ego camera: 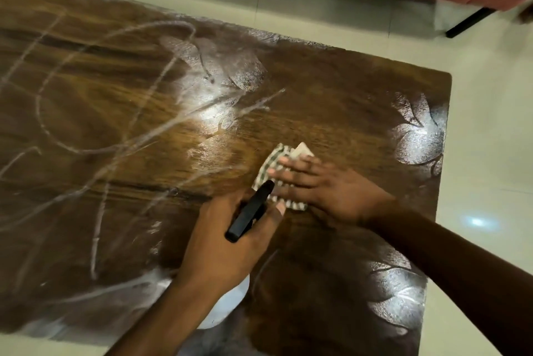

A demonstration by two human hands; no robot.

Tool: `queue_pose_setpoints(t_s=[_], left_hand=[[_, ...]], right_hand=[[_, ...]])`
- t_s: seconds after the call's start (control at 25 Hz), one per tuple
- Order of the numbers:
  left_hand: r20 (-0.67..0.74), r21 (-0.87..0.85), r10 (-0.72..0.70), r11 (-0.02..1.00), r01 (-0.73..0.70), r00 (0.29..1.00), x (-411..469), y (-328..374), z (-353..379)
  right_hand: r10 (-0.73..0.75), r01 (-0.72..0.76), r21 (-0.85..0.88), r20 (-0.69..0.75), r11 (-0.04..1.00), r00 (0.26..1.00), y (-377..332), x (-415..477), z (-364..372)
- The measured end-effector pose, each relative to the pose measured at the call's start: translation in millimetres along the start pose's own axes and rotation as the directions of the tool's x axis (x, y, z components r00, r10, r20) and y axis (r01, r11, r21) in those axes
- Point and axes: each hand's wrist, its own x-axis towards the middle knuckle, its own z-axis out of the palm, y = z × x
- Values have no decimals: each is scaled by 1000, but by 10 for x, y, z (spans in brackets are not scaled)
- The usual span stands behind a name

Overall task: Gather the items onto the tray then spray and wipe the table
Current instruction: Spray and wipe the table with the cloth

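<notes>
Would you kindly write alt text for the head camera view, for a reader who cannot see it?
A person's right hand presses a checked cloth flat on a dark wooden table, while the left hand grips a spray bottle with a black trigger head. Pale streaks cross the tabletop; light floor tiles surround it.

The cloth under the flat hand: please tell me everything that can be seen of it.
The cloth looks like woven fabric, checked in dark and pale lines, folded or bunched small. It lies flat on the wooden table, near its right end. The right hand presses on it with spread fingers and hides its middle; only its far corners and near edge show. The left hand, gripping the black spray head, is just beside it.
</notes>
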Motion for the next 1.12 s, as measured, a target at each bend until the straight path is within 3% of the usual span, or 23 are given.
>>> queue_pose_setpoints(t_s=[0.08, 0.12, 0.16, 0.2, 0.24, 0.28, 0.32, 0.36, 0.4, 0.44, 0.48, 0.52, 0.6, 0.64, 0.68, 0.72, 0.76, 0.8, 0.84, 0.92, 1.0, 1.08, 1.12], left_hand=[[7, -11, 0, 1000, 0, 1000, -115, -85, -39], [25, -3, 1, 1000, -1, 1000, -173, -137, -60], [50, 3, -3, 1000, 3, 999, -228, -183, -82], [73, 6, -11, 1000, 10, 997, -295, -228, -105], [84, 8, -14, 1000, 13, 996, -352, -270, -124], [89, 11, -11, 1000, 10, 996, -403, -309, -150], [100, 12, -8, 1000, 7, 995, -449, -340, -184], [120, 9, -3, 1000, 1, 993, -489, -370, -222], [148, 1, 3, 1000, -3, 989, -531, -401, -261], [176, -10, 8, 1000, -6, 984, -576, -442, -288], [201, -20, 7, 1000, -3, 980, -623, -486, -311], [217, -30, -1, 1000, 7, 976, -685, -539, -335], [232, -47, -17, 998, 28, 973, -797, -652, -380], [245, -41, -12, 999, 23, 970, -852, -707, -390], [253, -19, 11, 1000, -6, 967, -902, -767, -390], [261, 16, 39, 999, -44, 965, -945, -825, -386], [266, 45, 52, 997, -67, 963, -974, -885, -373], [268, 66, 40, 996, -60, 963, -1005, -935, -357], [259, 58, 12, 998, -28, 966, -1059, -968, -341], [236, -9, -9, 1000, 12, 972, -1173, -1030, -317], [179, 31, 59, 997, -65, 982, -1315, -1095, -277], [155, 35, 81, 996, -88, 985, -1468, -1137, -261], [159, 37, 78, 996, -85, 984, -1526, -1179, -261]], right_hand=[[357, -351, 65, -132, 934, 925, 145, -88, -72], [594, -567, 180, -221, 804, 773, 128, -82, -92], [783, -710, 330, -256, 622, 567, 19, 1, -70], [882, -768, 433, -242, 472, 405, -171, 129, -8], [904, -795, 430, -218, 428, 368, -397, 248, 65], [856, -781, 349, -203, 518, 476, -637, 303, 173], [707, -671, 225, -174, 706, 685, -861, 287, 301], [437, -429, 87, -125, 899, 891, -1063, 207, 409], [138, -138, -13, -43, 990, 990, -1191, 77, 467], [-76, 78, -44, 50, 996, 996, -1182, -56, 461], [-154, 161, -53, 115, 986, 981, -1080, -166, 446], [-89, 95, -38, 138, 995, 986, -971, -234, 425], [299, -299, 59, 6, 952, 954, -830, -284, 387], [525, -509, 145, -120, 849, 842, -840, -259, 370], [706, -655, 267, -215, 707, 675, -906, -178, 375], [816, -728, 369, -267, 578, 513, -1030, -56, 415], [862, -750, 427, -277, 506, 424, -1192, 79, 475], [867, -750, 435, -258, 498, 427, -1387, 162, 559], [823, -729, 385, -228, 566, 520, -1621, 174, 681], [574, -545, 196, -144, 815, 806, -2038, 2, 880], [346, -341, 76, -65, 937, 936, -2196, -383, 954], [473, -462, 106, -118, 880, 873, -2225, -681, 973], [642, -609, 205, -191, 766, 743, -2223, -742, 977]])
